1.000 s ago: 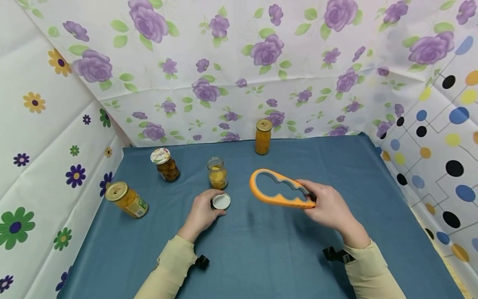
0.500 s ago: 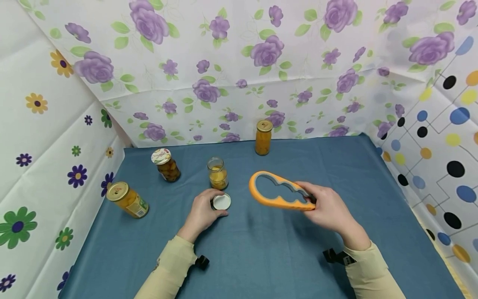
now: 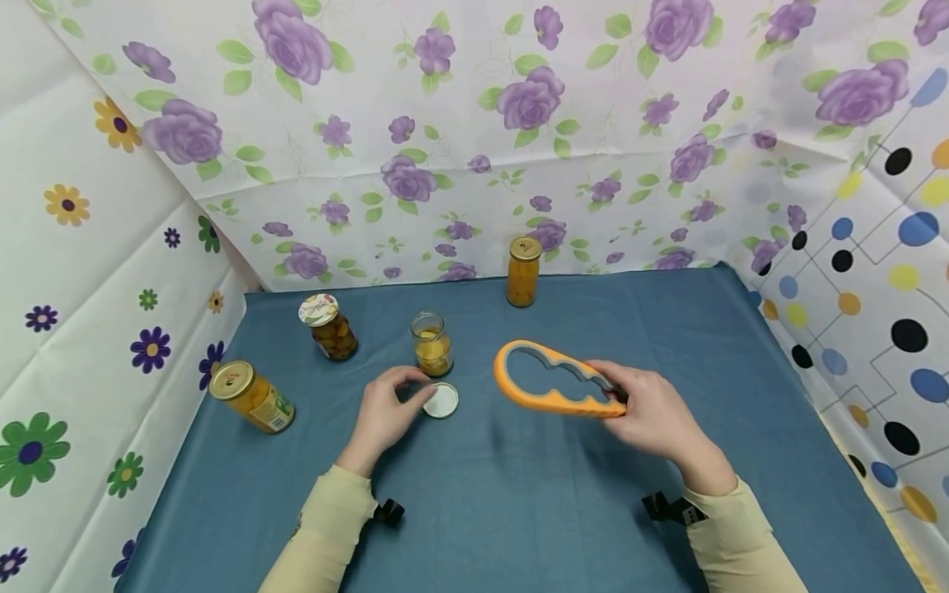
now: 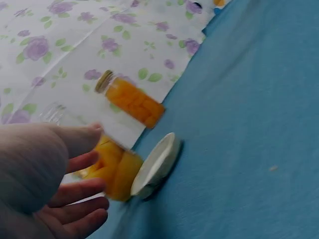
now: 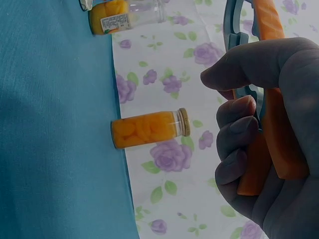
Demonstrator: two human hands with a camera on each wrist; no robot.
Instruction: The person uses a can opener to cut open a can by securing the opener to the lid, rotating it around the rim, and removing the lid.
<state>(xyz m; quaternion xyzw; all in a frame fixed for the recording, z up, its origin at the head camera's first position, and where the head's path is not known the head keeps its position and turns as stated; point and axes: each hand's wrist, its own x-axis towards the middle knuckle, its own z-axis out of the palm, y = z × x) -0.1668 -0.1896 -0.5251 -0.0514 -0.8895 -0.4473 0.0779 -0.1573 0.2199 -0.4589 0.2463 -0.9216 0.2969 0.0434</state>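
Note:
A jar lid (image 3: 441, 401) lies with its pale inside up on the blue cloth, just in front of an open glass jar (image 3: 433, 352) of yellow fruit. My left hand (image 3: 386, 409) hovers at the lid's left side, thumb and fingers spread apart. In the left wrist view those fingers (image 4: 82, 191) stand clear of the lid (image 4: 158, 167), holding nothing. My right hand (image 3: 654, 412) grips the handle end of an orange and grey jar opener (image 3: 549, 401), raised over the cloth. From the right wrist, its fingers curl round the orange handles (image 5: 284, 134).
A tall jar of orange fruit (image 3: 522, 276) with a gold lid stands at the back edge. On the left are a jar with dark contents (image 3: 335, 336) and a gold-lidded fruit jar (image 3: 255, 399). Patterned sheets (image 3: 474, 123) rise behind and at both sides.
My left hand has let go of the lid and drawn back a little to the left. The lid stays where it was. My right hand with the jar opener has barely moved.

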